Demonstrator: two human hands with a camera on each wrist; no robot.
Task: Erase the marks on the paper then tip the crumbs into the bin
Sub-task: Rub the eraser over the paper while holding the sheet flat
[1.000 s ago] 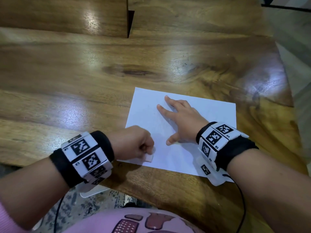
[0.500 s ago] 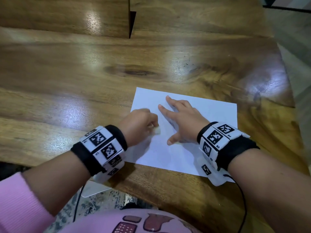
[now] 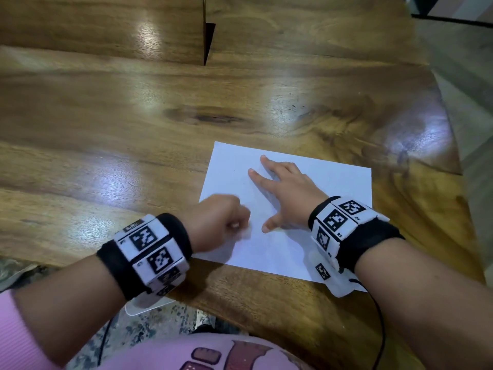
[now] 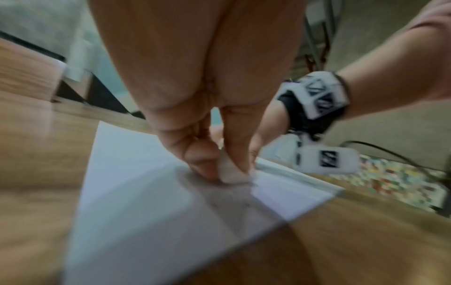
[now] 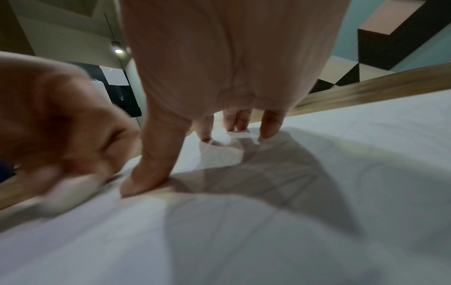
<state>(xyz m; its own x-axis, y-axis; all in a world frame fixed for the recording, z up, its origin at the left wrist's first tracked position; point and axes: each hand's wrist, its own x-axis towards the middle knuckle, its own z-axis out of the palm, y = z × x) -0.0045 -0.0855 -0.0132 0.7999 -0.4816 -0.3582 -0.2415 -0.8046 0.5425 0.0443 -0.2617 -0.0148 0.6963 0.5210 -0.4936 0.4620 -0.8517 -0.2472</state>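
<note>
A white sheet of paper (image 3: pixel 306 182) lies on the wooden table near its front right edge. My left hand (image 3: pixel 221 222) pinches a small white eraser (image 3: pixel 246 232) and presses it on the paper's near left part; the left wrist view shows the eraser (image 4: pixel 231 171) between thumb and fingers, touching the paper (image 4: pixel 136 192). My right hand (image 3: pixel 288 193) lies flat on the sheet with fingers spread, holding it down. In the right wrist view the fingertips (image 5: pixel 268 127) and thumb press the paper (image 5: pixel 317 192). Any marks are too faint to make out. No bin is in view.
The glossy wooden table (image 3: pixel 133 129) stretches far to the left and back. A wooden block or box (image 3: pixel 106 28) stands at the back left. The table's curved edge (image 3: pixel 458 161) drops off at the right. A patterned floor (image 3: pixel 160 324) shows below the front edge.
My left hand with the eraser slid up the paper toward the right hand's index finger, then back down toward the near edge, rubbing. The right hand stayed pressed on the sheet.
</note>
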